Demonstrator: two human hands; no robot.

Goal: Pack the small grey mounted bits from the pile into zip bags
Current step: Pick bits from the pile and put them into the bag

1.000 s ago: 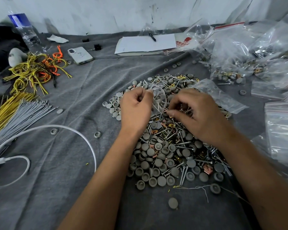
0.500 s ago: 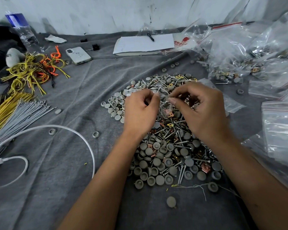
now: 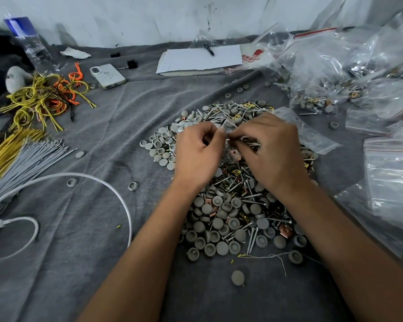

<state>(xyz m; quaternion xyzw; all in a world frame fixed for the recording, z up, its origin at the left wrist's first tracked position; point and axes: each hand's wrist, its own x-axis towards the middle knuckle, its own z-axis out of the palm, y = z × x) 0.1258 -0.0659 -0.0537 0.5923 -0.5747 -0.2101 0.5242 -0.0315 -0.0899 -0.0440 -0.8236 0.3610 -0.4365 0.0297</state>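
The pile of small grey round caps mixed with screws and copper-coloured clips lies on the grey cloth that covers the table, under and just in front of both hands. A small clear zip bag is held between the two hands above the far part of the pile; it is thin and partly hidden, so what it holds cannot be told. The left hand has its fingers curled and its thumb and forefinger pinch the bag's edge. The right hand has its fingers bent inward, fingertips meeting the left hand's at the bag; whether it also holds a grey piece cannot be told.

Just beyond the right hand lies another flat clear bag, empty-looking. Farther to that hand's right and beyond it sits a heap of filled bags with screws and caps inside, and a stack of clear bags beside the right forearm. Beyond both hands lies a notepad with a pen on it. To the left of the left hand are a white cable, a bundle of grey wires, yellow and orange wires, a white phone and a water bottle. A few loose grey caps lie scattered on the cloth around the pile.
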